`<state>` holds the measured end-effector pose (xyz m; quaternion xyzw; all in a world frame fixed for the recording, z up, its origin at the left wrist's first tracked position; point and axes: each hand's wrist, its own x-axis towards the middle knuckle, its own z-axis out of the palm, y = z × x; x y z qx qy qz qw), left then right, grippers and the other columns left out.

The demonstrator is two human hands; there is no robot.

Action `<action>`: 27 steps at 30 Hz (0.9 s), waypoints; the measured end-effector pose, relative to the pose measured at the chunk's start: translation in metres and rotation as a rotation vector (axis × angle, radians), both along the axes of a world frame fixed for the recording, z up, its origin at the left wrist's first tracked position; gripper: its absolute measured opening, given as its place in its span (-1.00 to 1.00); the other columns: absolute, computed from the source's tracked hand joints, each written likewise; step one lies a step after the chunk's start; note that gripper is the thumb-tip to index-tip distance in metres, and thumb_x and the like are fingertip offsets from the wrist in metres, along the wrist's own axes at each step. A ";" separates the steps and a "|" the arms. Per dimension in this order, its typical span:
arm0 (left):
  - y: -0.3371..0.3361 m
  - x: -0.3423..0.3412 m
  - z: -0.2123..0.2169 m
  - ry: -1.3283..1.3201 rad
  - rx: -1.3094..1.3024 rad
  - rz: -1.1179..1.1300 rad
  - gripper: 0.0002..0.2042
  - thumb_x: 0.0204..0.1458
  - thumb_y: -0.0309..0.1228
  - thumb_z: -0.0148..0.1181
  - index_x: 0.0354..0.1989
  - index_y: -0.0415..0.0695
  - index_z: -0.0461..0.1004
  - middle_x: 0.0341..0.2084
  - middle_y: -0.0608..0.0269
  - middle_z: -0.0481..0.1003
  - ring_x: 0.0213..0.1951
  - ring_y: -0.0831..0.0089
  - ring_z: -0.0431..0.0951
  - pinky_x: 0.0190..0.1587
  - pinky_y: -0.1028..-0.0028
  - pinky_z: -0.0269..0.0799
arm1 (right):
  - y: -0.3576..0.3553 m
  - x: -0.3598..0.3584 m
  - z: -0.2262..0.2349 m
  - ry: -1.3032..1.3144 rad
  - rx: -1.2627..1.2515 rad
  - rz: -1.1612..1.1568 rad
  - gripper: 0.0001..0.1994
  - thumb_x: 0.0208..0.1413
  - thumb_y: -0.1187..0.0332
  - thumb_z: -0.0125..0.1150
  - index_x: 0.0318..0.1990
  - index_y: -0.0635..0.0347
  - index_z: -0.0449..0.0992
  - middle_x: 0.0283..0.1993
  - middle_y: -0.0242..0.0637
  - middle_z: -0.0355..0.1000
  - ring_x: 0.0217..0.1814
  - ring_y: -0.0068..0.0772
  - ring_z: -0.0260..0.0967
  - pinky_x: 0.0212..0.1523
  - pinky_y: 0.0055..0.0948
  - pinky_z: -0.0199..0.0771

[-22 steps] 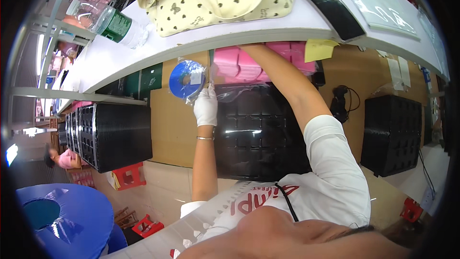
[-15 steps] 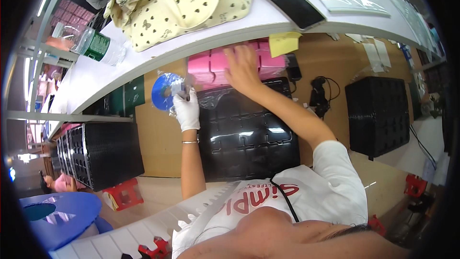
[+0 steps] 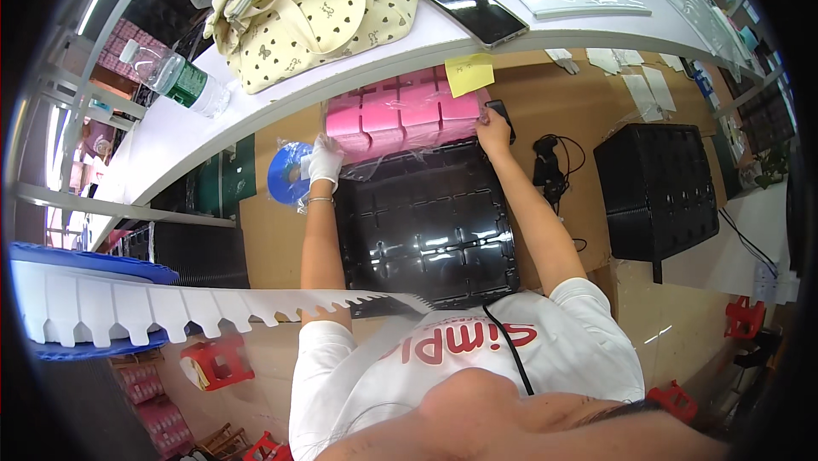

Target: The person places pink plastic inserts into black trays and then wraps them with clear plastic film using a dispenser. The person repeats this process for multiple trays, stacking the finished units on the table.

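Observation:
A bundle of pink foam blocks, loosely covered in clear plastic film, lies along the far edge of a black moulded plastic tray. At the bundle's left end my left hand, in a white glove, has its fingers closed on the pink edge and film. My bare right hand grips the right end, thumb and fingers closed at its near corner. A blue disc-shaped reel with clear film around it sits just left of my gloved hand. One yellow sticky note hangs from the shelf edge above the foam.
On the white shelf are a patterned cream bag, a phone and a water bottle. Black trays stand stacked at right, beside a black cable. A notched white strip crosses from a blue reel at lower left.
My right hand has moved from the top of the pink foam to its right end. My left hand has left the blue reel's side and closed on the foam's left end.

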<state>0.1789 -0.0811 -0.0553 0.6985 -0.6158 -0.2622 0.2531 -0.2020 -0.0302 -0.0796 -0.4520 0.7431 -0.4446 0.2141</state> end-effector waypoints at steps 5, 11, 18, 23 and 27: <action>-0.024 0.013 -0.020 0.084 0.115 -0.153 -0.80 -0.02 -0.60 0.18 -0.18 -0.32 0.44 -0.32 0.22 0.55 -0.24 0.41 0.54 -0.13 0.47 0.43 | -0.053 -0.032 -0.071 -0.301 -0.199 0.028 -0.72 -0.07 0.53 0.10 -0.15 0.21 0.58 -0.28 -0.06 0.55 -0.24 -0.10 0.53 -0.17 -0.32 0.49; -0.021 0.007 0.003 -0.177 0.066 -0.110 -0.69 0.00 -0.32 0.25 -0.15 -0.28 0.47 -0.38 0.12 0.59 -0.36 0.37 0.58 -0.23 0.43 0.47 | -0.083 -0.023 -0.022 -0.163 -0.137 -0.051 -0.73 -0.02 0.52 0.14 -0.11 0.26 0.53 -0.38 -0.02 0.49 -0.32 -0.02 0.47 -0.19 -0.13 0.48; 0.009 0.004 0.014 -0.014 -0.109 -0.019 -0.65 0.06 -0.31 0.21 -0.06 -0.28 0.46 -0.25 0.04 0.59 -0.18 0.31 0.61 -0.10 0.40 0.47 | -0.016 0.032 0.079 0.808 -0.368 0.488 -0.64 0.01 0.27 0.21 -0.03 0.23 0.46 0.06 -0.08 0.38 0.14 -0.01 0.29 0.01 -0.19 0.40; 0.002 0.006 0.001 -0.099 -0.122 -0.057 -0.68 0.08 -0.31 0.17 -0.07 -0.28 0.46 -0.22 0.02 0.59 -0.16 0.26 0.60 -0.07 0.39 0.46 | -0.029 0.059 0.062 0.843 -0.381 0.575 -0.52 0.04 0.23 0.19 0.11 0.22 0.38 0.21 -0.14 0.28 0.26 -0.11 0.21 0.12 -0.23 0.41; 0.001 -0.002 0.005 -0.218 -0.033 -0.039 -0.71 0.07 -0.31 0.13 -0.09 -0.21 0.47 -0.25 -0.03 0.57 -0.18 0.14 0.59 -0.09 0.32 0.43 | -0.039 0.062 0.063 0.891 -0.313 0.591 -0.50 0.03 0.24 0.20 0.14 0.23 0.35 0.18 -0.17 0.32 0.22 -0.17 0.26 0.12 -0.25 0.42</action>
